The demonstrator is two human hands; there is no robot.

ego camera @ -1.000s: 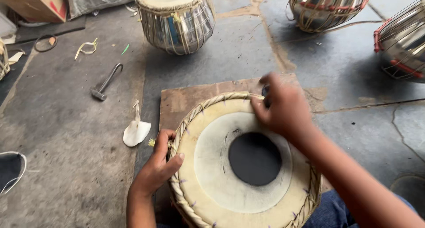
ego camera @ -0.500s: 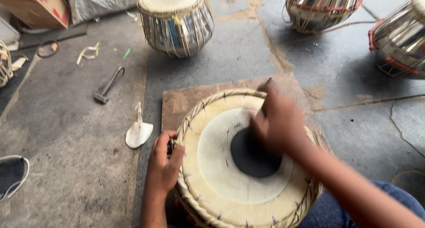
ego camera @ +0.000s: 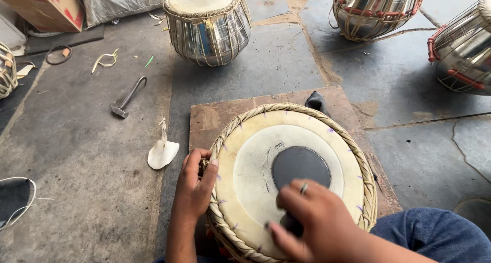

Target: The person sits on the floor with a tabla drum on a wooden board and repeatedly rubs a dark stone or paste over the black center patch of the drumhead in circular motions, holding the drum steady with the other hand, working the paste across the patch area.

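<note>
A drum (ego camera: 255,176) with a cream skin, a black round patch (ego camera: 300,166) and a braided rim (ego camera: 286,108) stands on a wooden board (ego camera: 215,115) in front of me. My left hand (ego camera: 194,184) grips the braided rim on the drum's left side, thumb on the skin. My right hand (ego camera: 317,224) rests on the near part of the skin, just below the black patch, with its fingers curled over a small dark lump (ego camera: 290,225). A ring sits on one finger.
A dark pointed object (ego camera: 316,102) lies on the board behind the drum. A hammer (ego camera: 128,97) and a white scrap (ego camera: 162,151) lie on the stone floor at left. Metal-bodied drums stand behind (ego camera: 209,30), (ego camera: 376,12) and at right (ego camera: 463,48). My blue-clad knee (ego camera: 434,235) is lower right.
My right hand has come from the drum's far rim across the black patch to the near part of the skin. My left hand stays on the left rim.
</note>
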